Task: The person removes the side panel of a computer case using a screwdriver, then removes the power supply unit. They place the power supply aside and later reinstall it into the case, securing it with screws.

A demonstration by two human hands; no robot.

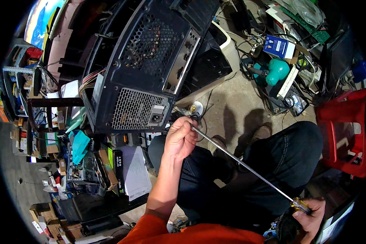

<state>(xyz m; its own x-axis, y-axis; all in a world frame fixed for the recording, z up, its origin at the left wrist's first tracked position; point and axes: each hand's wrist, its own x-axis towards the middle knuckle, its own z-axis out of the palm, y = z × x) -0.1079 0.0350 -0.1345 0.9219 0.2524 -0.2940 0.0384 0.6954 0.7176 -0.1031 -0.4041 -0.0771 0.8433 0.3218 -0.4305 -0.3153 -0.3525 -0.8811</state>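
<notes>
Gripping the screwdriver (240, 161) by its handle, the right hand (313, 213) is well apart from the computer case (177, 37); the left hand (179, 138) pinches the shaft beside that case. Work seems early: power supply (140, 109) still fitted.

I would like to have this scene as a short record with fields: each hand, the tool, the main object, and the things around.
Tool: screwdriver, long metal shaft, tip not clearly visible
Left hand: closed on the shaft's far end
Right hand: holding the yellow-and-black handle
Main object: black computer case, vented panel, near the left hand
Around: red plastic stool at right; blue-and-white box and teal rounded device at upper right
</notes>
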